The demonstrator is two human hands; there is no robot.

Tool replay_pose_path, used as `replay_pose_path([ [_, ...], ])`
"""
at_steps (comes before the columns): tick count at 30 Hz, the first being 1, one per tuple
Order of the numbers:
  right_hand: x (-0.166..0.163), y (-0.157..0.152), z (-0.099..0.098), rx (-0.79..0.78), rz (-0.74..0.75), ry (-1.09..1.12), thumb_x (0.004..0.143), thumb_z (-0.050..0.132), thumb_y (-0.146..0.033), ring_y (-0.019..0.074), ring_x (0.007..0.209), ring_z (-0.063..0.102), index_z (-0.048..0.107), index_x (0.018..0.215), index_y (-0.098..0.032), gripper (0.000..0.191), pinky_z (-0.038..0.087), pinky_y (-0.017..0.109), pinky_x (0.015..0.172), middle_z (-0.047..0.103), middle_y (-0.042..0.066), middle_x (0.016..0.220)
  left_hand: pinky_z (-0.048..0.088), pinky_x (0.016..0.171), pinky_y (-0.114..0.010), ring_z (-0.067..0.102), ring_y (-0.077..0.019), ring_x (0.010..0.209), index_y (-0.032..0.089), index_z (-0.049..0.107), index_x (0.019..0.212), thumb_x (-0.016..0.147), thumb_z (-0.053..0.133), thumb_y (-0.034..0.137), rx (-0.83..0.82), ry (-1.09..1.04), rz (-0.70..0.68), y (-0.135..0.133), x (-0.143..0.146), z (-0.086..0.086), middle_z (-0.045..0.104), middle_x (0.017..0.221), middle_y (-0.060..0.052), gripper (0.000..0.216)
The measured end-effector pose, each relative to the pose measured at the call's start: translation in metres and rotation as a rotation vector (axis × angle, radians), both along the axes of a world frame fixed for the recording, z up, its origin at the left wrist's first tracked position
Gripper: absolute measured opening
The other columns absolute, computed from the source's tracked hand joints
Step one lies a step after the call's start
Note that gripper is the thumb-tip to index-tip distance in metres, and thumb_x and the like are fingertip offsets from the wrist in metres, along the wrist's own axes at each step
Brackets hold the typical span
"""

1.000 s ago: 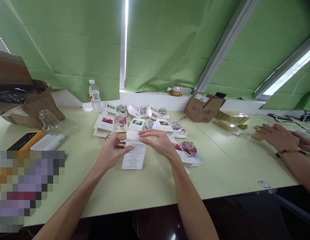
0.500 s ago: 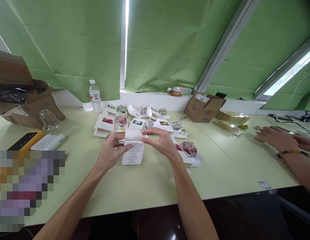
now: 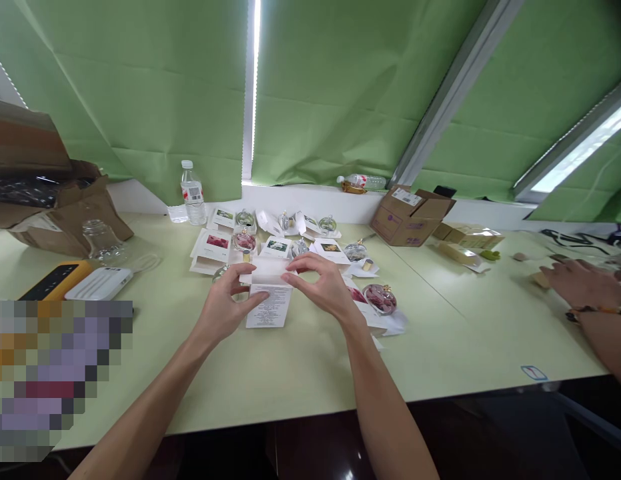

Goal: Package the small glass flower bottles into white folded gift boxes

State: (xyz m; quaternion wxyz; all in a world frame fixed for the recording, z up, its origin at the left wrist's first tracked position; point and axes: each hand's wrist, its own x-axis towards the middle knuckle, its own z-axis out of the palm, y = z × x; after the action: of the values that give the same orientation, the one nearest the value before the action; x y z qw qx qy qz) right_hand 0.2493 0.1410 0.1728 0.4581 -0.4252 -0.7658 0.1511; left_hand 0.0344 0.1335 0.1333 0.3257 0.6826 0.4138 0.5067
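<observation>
A small white carton with printed text on the side facing me is held between both hands, its flap raised at the top. My left hand grips its left side, thumb on the printed face. At the upper right edge, my right hand pinches the flap between thumb and fingers. Just behind lie white boxes with flower pictures, among them a box with a red flower, each beside a round clear ornament. A round ornament with dark pink filling lies right of my right hand on white wrapping.
A water bottle stands at the back left, near an open cardboard box. A white power bank lies at left. At back right is a brown carton. Another person's hand works at far right.
My hands keep their hold on the white carton, which has barely moved. The view has shifted slightly. At far right, the other person's hand has moved a little to the right.
</observation>
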Motion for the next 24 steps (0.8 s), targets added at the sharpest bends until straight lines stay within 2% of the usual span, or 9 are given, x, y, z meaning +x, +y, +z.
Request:
replay_pose_path([
  [3,-0.003,-0.002,0.001,0.007,0.013,0.007,0.081,0.070,-0.043,0.0193,0.085,0.061,0.072,0.091,-0.024,0.021,0.052,0.034,0.077,0.065,0.006,0.097,0.055,0.086,-0.034,0.063,-0.0187,0.100,0.027,0.054,0.115,0.079,0.070,0.036,0.019,0.045,0.020,0.000,-0.001,0.000,0.058,0.119,-0.002,0.040],
  [7,-0.004,-0.003,0.000,0.008,0.014,-0.011,0.082,0.070,-0.039,0.0140,0.070,0.055,0.072,0.094,-0.024,0.020,0.052,0.033,0.074,0.062,0.005,0.102,0.055,0.084,-0.033,0.061,-0.0207,0.104,0.028,0.053,0.116,0.081,0.068,0.034,0.092,0.128,0.048,0.000,-0.001,0.000,0.058,0.121,-0.003,0.039],
  [11,-0.005,-0.002,-0.001,-0.003,-0.024,-0.031,0.082,0.069,-0.041,0.0118,0.064,0.051,0.072,0.097,-0.024,0.023,0.052,0.032,0.069,0.059,0.006,0.106,0.056,0.085,-0.034,0.062,-0.0184,0.098,0.028,0.052,0.118,0.083,0.066,0.033,0.157,0.176,0.073,0.000,0.000,-0.002,0.057,0.121,-0.003,0.037],
  [15,-0.006,-0.001,-0.002,-0.082,-0.066,0.006,0.084,0.063,-0.047,0.0138,0.073,0.059,0.072,0.097,-0.023,0.028,0.054,0.031,0.070,0.059,0.008,0.114,0.059,0.084,-0.031,0.061,-0.0153,0.096,0.028,0.054,0.116,0.084,0.067,0.029,0.245,0.180,0.098,0.002,0.000,-0.007,0.054,0.121,-0.002,0.035],
  [19,-0.008,-0.001,-0.002,-0.182,0.020,0.059,0.091,0.053,-0.047,0.0186,0.090,0.063,0.069,0.104,-0.022,0.033,0.054,0.030,0.074,0.066,0.006,0.110,0.060,0.085,-0.031,0.061,-0.0158,0.100,0.028,0.054,0.117,0.084,0.067,0.027,0.311,0.178,0.113,0.005,0.000,-0.011,0.053,0.118,-0.002,0.036],
  [22,-0.009,-0.002,-0.001,-0.196,0.018,0.058,0.095,0.046,-0.047,0.0195,0.093,0.063,0.069,0.105,-0.022,0.035,0.053,0.032,0.077,0.070,0.005,0.103,0.061,0.084,-0.032,0.062,-0.0165,0.100,0.028,0.053,0.117,0.085,0.066,0.028,0.289,0.188,0.116,0.005,0.000,-0.012,0.054,0.118,-0.003,0.035],
  [24,-0.010,-0.004,0.001,-0.205,0.009,0.064,0.092,0.050,-0.048,0.0198,0.095,0.064,0.068,0.103,-0.022,0.034,0.053,0.033,0.081,0.070,0.005,0.105,0.062,0.082,-0.033,0.063,-0.0172,0.098,0.028,0.052,0.118,0.085,0.065,0.030,0.262,0.211,0.125,0.005,0.000,-0.012,0.054,0.121,-0.003,0.036],
])
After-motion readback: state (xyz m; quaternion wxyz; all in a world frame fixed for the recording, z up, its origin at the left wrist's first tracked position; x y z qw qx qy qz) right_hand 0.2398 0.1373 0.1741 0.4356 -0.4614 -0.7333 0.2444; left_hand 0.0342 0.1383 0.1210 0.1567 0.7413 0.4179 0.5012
